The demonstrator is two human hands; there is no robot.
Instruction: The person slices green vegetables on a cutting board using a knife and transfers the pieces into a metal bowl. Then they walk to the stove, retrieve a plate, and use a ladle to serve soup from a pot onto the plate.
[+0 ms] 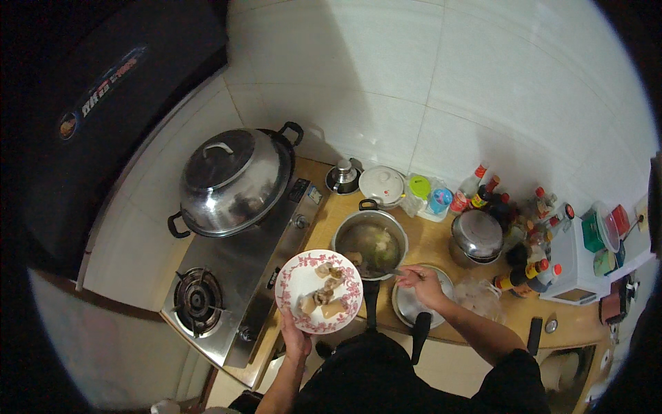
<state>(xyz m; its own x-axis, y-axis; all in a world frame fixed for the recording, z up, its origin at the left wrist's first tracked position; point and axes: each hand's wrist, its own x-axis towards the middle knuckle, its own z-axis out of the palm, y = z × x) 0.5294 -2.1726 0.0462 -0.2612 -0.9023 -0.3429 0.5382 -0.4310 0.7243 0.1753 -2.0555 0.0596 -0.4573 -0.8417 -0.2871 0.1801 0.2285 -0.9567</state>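
Observation:
My left hand [296,336] grips the lower left edge of a white plate [295,274] with a red floral rim. Several pieces of cooked meat [331,308] lie on it. Just right of the plate, a metal pressure cooker pot [402,227] stands on the counter with its lid off. Broth [362,238] with pale and greenish pieces fills part of it. Over the pot's near right rim, my right hand [421,284] holds a metal utensil [390,271] whose far end reaches into the pot; its exact kind is unclear. Beneath that hand rests the round pressure cooker lid [406,305].
Left of me is a gas stove [243,266] with a bare burner [196,300] and a large lidded wok [222,191]. A white lidded pot [381,183], seasoning jars [429,194], a small metal pot [477,235] and several bottles [538,227] line the wall. The cooker handle [371,305] points towards me.

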